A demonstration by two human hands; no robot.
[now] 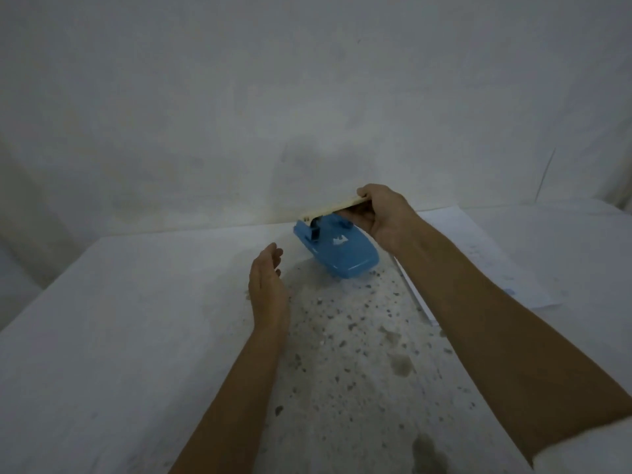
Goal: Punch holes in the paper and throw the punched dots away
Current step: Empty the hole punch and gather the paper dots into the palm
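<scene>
A blue hole punch (337,248) hangs upside down and tilted above the far middle of the speckled white table (102,319). My right hand (379,217) grips it by its pale base plate, thumb on top. My left hand (268,289) hovers just left of and below the punch, fingers apart and palm turned toward it, holding nothing. A white sheet of paper (478,254) lies flat on the table at the right, partly under my right forearm. I cannot make out any punched dots against the speckled surface.
A pale wall (307,97) rises right behind the table's far edge. Dark stains (400,364) mark the tabletop near the middle and the front. The table's left edge runs diagonally at the left of the view.
</scene>
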